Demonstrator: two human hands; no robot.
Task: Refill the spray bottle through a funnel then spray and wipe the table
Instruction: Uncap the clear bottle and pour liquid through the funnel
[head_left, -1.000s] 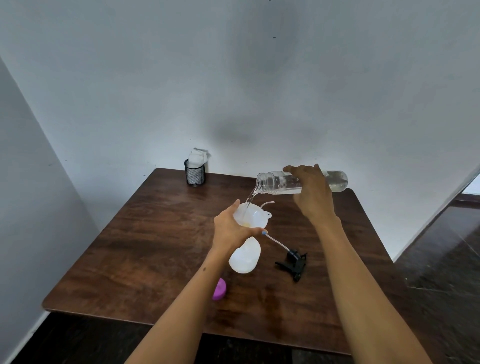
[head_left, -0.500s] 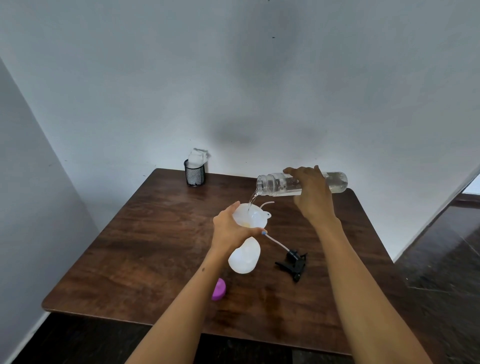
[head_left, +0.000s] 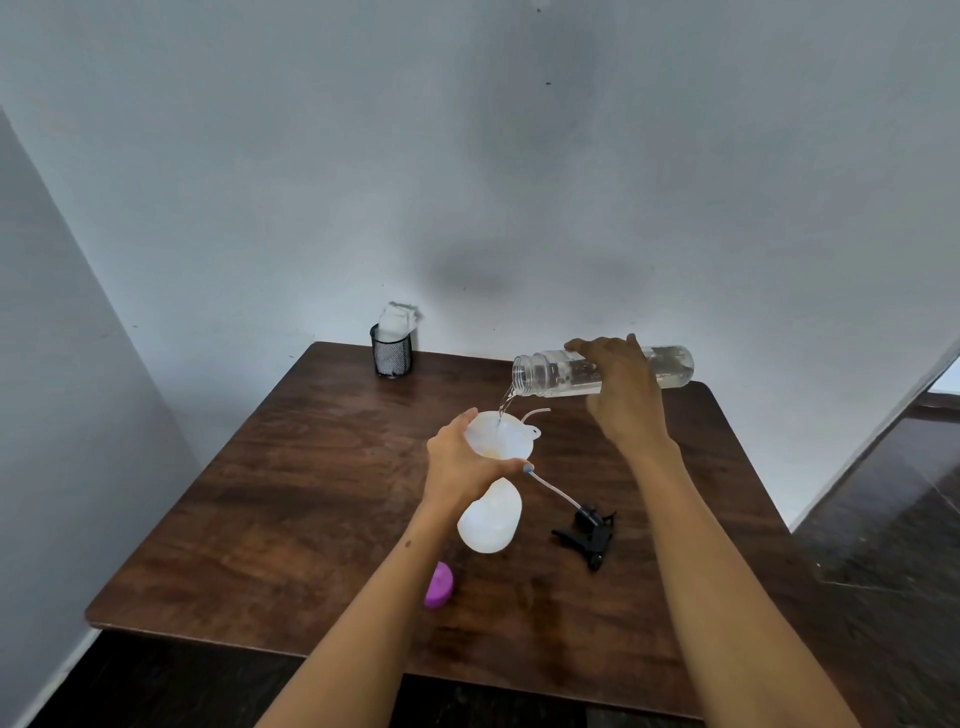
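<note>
A white translucent spray bottle (head_left: 491, 522) stands mid-table with a white funnel (head_left: 503, 435) in its neck. My left hand (head_left: 465, 465) grips the funnel and bottle neck from the left. My right hand (head_left: 621, 387) holds a clear water bottle (head_left: 553, 371) nearly level above the funnel, its open mouth pointing left. A thin stream of water falls from it into the funnel. The black spray trigger head (head_left: 587, 530) with its thin tube lies on the table to the right of the spray bottle.
The brown wooden table (head_left: 291, 493) stands in a corner of pale walls. A black mesh cup (head_left: 392, 353) holding white cloth sits at the back left. A purple cap (head_left: 439, 584) lies near the front edge beside my left forearm. Dark floor lies to the right.
Both hands hold nearly the same pose. The water keeps running from the clear bottle into the funnel.
</note>
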